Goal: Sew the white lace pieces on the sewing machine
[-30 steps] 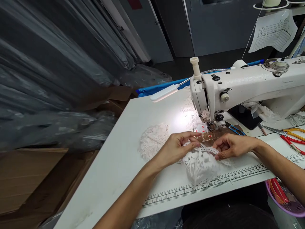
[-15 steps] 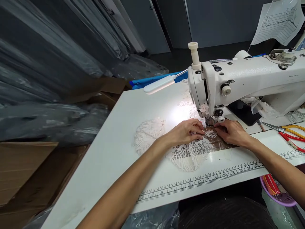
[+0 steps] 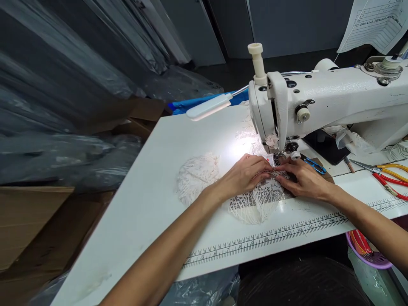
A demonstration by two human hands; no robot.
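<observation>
White lace fabric lies under the needle area of a white sewing machine. From the left, my left hand pinches the lace edge between thumb and fingers, just in front of the presser foot. Close against it on the right, my right hand also pinches the lace edge, fingertips nearly meeting those of the left. Blue thread snips lie behind the right hand. Another gathered lace piece rests on the table beyond my left forearm. The fingers partly hide the lace they grip.
The white table has a printed ruler along its front edge. A lamp lights the work. To the right are a black phone, yellow-handled scissors and a red-handled tool. Cardboard boxes stand at left.
My right hand has moved left towards my left hand and now pinches the lace edge. The blue snips have come into sight behind it. The view has shifted slightly.
</observation>
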